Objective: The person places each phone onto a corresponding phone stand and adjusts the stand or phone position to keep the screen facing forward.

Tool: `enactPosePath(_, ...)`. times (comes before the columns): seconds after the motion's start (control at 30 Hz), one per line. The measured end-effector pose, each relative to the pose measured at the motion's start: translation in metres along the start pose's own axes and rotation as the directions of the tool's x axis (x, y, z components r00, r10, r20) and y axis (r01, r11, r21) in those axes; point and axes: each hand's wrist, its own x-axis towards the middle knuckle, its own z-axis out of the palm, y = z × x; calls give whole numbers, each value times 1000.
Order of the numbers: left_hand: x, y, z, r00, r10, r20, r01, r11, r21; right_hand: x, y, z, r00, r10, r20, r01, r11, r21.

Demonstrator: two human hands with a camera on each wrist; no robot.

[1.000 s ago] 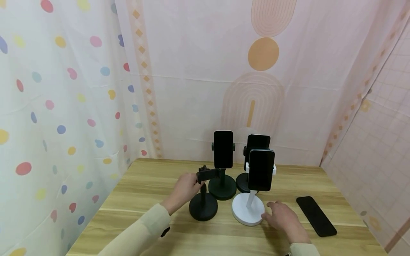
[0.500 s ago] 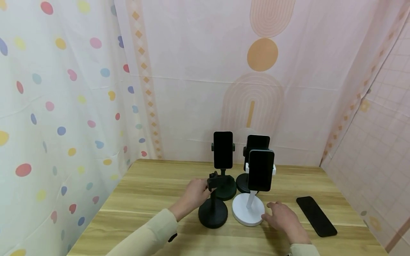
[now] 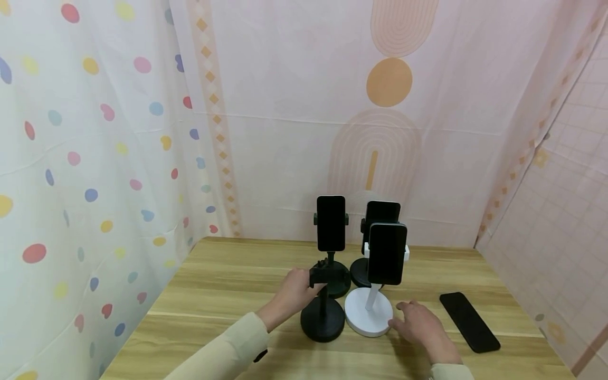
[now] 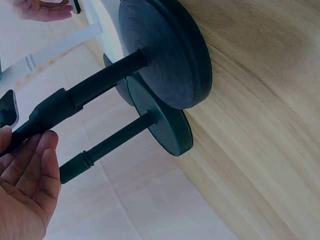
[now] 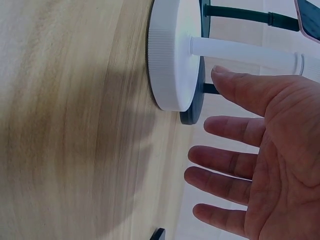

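Note:
My left hand (image 3: 294, 290) grips a black phone stand (image 3: 323, 322) high on its stem, just under the holder; no phone sits in that holder. In the left wrist view the fingers of the left hand (image 4: 30, 185) curl around the upper stem, above a round base (image 4: 165, 55). To the right stands a white phone stand (image 3: 368, 319) bearing an upright phone (image 3: 387, 254). Beside its base my right hand (image 3: 420, 324) rests with nothing in it. The right wrist view has the right hand's (image 5: 285, 155) fingers spread and slightly bent.
Behind stand a dark green phone stand (image 3: 339, 282) with a phone (image 3: 331, 222) and another black stand (image 3: 359, 272) with a phone (image 3: 382, 212). A black phone (image 3: 469, 322) lies flat on the wooden table (image 3: 228, 264) at the right. Curtains hang around the table.
My left hand has shifted the black phone stand rightward and nearer to me, closer to the white stand. The right hand and the other stands have stayed in place.

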Motion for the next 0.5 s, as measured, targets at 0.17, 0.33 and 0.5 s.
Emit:
enactPosePath(0.17,-2,3,-3,1000,-4,3,4,1000,-13,-1,0,0,1000,0,3,0,1000,-2)
enactPosePath(0.33,-9,8,-12,999,-46,-17,45,998,-50,-1,0,-1,1000,8,8,-8,1000,-2)
enactPosePath(0.5,-14,10,-22,993,31,-110,-35,999,-31,-2,-1,-2,1000,10,10,-10,1000,-4)
